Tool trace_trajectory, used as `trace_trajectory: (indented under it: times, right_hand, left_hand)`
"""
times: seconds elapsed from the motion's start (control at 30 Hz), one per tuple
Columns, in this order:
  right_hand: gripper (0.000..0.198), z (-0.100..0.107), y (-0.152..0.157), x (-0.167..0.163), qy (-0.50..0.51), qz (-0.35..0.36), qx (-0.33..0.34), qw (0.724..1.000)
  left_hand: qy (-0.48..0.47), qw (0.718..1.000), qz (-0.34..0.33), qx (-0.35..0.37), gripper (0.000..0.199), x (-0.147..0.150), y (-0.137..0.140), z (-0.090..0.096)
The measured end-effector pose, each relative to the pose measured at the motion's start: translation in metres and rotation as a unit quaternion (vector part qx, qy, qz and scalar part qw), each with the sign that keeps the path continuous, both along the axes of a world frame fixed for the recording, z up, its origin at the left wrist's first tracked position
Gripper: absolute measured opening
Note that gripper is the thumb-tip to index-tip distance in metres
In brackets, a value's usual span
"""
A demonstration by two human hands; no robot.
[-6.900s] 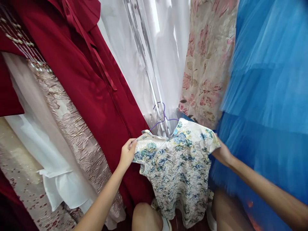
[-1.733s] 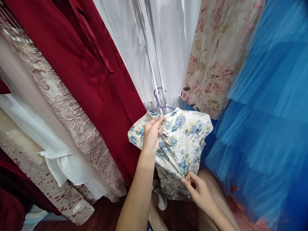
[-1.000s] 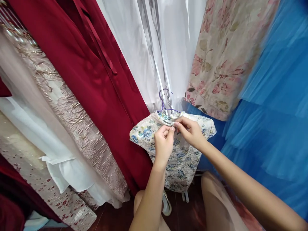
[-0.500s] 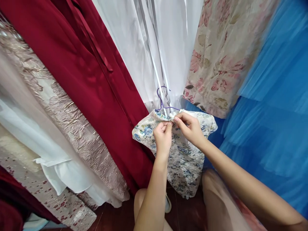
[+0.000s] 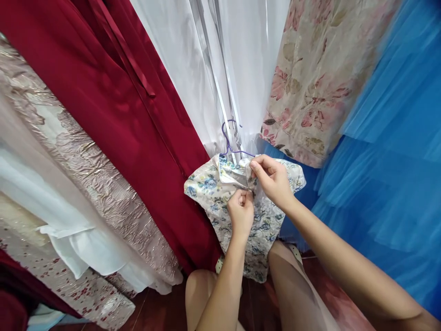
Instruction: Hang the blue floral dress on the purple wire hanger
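A white dress with blue and green flowers (image 5: 210, 184) hangs on a purple hanger (image 5: 225, 138) in front of my knees. Its neckline gapes in a V, showing the pale lining. My right hand (image 5: 274, 179) is closed, thumb and fingers pinching the right edge of the opening near the collar. Lower down, my left hand (image 5: 241, 211) is closed at the bottom of the V, on what looks like the zipper; the pull itself is hidden by the fingers. White ribbons (image 5: 220, 96) run down to the hanger and pass behind the neckline.
Long garments hang all around: a dark red gown (image 5: 138, 138) and a pink textured one (image 5: 113, 184) on the left, a white one (image 5: 165, 37) behind, a pink-flowered one (image 5: 310, 92) and a blue tulle one (image 5: 386, 184) on the right. My knees flank the dress above the red-brown floor (image 5: 155, 308).
My left hand has moved down the front of the dress from the neckline, and the opening has spread into a V. My right hand stays near the collar. The dress has shifted slightly left.
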State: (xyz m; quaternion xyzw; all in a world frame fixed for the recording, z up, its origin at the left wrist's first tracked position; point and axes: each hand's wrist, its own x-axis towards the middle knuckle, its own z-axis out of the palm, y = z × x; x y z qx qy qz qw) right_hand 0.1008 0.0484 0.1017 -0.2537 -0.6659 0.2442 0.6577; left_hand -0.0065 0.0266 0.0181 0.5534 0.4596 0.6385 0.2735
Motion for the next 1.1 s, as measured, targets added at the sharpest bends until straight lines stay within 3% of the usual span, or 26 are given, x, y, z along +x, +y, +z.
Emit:
trace_trajectory:
  times: [0.17, 0.3, 0.37, 0.43, 0.53, 0.67, 0.8, 0.87, 0.97, 1.03, 1.1]
  right_hand:
    - [0.024, 0.011, 0.003, 0.010, 0.075, -0.003, 0.004, 0.997]
    - [0.025, 0.006, 0.010, 0.025, 0.116, -0.009, -0.019, 0.993]
    - [0.026, 0.000, 0.014, 0.032, 0.143, 0.002, -0.046, 0.989]
    - [0.027, -0.005, 0.015, 0.038, 0.168, 0.023, -0.078, 0.982]
    - [0.028, -0.009, 0.013, 0.043, 0.189, 0.056, -0.120, 0.973]
    - [0.032, -0.009, 0.004, 0.045, 0.166, 0.038, -0.121, 0.978]
    - [0.032, -0.008, 0.000, 0.047, 0.119, -0.017, -0.087, 0.989]
    - [0.038, -0.010, 0.003, 0.052, 0.090, -0.032, -0.081, 0.992]
    - [0.030, -0.013, 0.011, 0.066, 0.041, -0.082, -0.074, 0.993]
    - [0.022, -0.015, 0.017, 0.077, 0.010, -0.134, -0.062, 0.989]
    - [0.019, -0.017, 0.024, 0.086, -0.014, -0.179, -0.049, 0.982]
  left_hand:
    - [0.025, 0.998, -0.013, -0.055, 0.023, -0.002, -0.013, -0.066]
    - [0.064, 0.992, -0.010, -0.108, 0.029, -0.009, -0.037, -0.121]
    - [0.075, 0.989, -0.007, -0.131, 0.031, -0.015, -0.045, -0.140]
    - [0.084, 0.988, 0.006, -0.133, 0.031, -0.020, -0.046, -0.145]
    - [0.084, 0.986, 0.113, -0.088, 0.031, -0.026, -0.036, -0.124]
    - [0.123, 0.949, 0.288, 0.023, 0.087, -0.036, -0.003, -0.059]
    - [0.195, 0.908, 0.362, 0.077, 0.100, -0.065, 0.037, -0.001]
    - [0.202, 0.912, 0.353, 0.058, 0.094, -0.088, 0.052, 0.014]
    - [0.165, 0.949, 0.265, 0.046, 0.067, -0.126, 0.064, 0.021]
    - [0.100, 0.970, 0.214, 0.050, 0.043, -0.147, 0.065, 0.023]
    - [0.001, 0.975, 0.220, 0.039, 0.025, -0.163, 0.063, 0.025]
